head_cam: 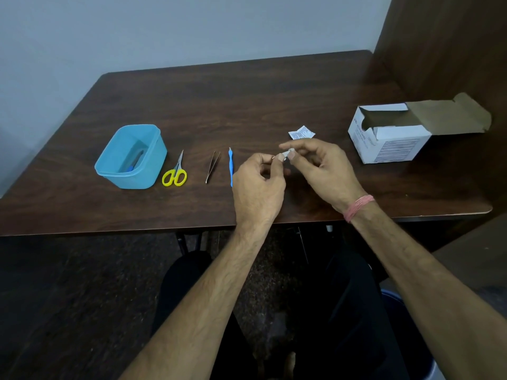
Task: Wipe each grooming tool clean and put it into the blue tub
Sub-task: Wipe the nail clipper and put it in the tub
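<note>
At about nine o'clock on the dark wooden table (247, 100) a blue tub (131, 157) is seen, open at the top, with a blue-handled tool (134, 164) lying inside it against the near wall. Just beside the tub, at its three o'clock, yellow-handled scissors (175, 171) are laid flat with the blades pointing toward twelve o'clock. Further right, well apart from the scissors, metal tweezers (212, 167) are laid with the tips toward six o'clock, and near them a slim blue-handled tool (231, 167) is laid almost parallel, its lower end hidden behind the left hand (258, 185). The left hand is held over the table's near centre, its fingers curled and its thumb and forefinger pinched on a small thin tool whose copper-coloured end (273, 158) alone shows; what kind of tool it is cannot be told. A small white wipe (286, 154) is pinched between the thumb and fingers of the right hand (323, 165) and is pressed against that tool where the two hands meet. A pink thread band (358, 207) is worn on the right wrist. At twelve o'clock from the right hand a torn white sachet (301, 132) lies flat on the table. At about three o'clock a white cardboard box (389, 144) stands with its flap thrown open.
</note>
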Tool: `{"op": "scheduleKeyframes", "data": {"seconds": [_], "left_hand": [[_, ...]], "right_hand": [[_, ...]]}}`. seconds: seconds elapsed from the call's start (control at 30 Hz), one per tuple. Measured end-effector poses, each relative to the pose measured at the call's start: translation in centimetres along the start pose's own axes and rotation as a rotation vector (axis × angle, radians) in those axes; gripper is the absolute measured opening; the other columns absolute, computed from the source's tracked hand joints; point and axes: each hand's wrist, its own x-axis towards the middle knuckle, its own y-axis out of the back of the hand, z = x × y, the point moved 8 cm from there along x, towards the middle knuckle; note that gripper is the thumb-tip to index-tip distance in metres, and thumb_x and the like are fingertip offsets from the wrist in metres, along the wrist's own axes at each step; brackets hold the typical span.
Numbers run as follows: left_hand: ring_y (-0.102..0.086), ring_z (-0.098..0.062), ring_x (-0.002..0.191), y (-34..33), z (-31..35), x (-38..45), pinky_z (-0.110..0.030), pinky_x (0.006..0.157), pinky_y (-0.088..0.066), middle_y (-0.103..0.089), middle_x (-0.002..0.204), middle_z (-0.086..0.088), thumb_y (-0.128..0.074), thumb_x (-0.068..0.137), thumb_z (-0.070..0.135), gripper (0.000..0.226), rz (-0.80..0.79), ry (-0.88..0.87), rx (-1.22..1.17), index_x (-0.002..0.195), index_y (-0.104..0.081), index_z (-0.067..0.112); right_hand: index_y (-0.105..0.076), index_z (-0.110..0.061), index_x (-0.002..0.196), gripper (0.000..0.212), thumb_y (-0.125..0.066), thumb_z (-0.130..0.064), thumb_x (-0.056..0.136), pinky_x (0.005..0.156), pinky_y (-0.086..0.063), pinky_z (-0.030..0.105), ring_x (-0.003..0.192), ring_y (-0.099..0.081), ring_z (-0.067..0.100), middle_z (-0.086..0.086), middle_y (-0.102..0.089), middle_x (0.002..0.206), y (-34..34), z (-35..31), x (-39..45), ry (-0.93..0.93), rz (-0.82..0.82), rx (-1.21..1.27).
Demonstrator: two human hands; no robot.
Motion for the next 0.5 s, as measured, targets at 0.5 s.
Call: {"op": "scheduleKeyframes", "data": {"seconds": [0.5], "left_hand": [[-0.075, -0.018, 0.065, -1.0, 0.8, -0.4, -0.046, 0.070, -0.065, -0.085, 0.086, 0.018, -0.069, 0.114, 0.041, 0.023, -0.062, -0.095, 0.043, 0.106, -0.083, 0.025]], "right_hand": [[-0.078, -0.025, 0.104, 0.015, -0.069, -0.013, 0.108, 0.053, -0.034, 0.014, 0.068, -0.048, 0.001, 0.000, -0.062, 0.096, 0.8, 0.8, 0.4, -0.109, -0.037, 0.322]]}}
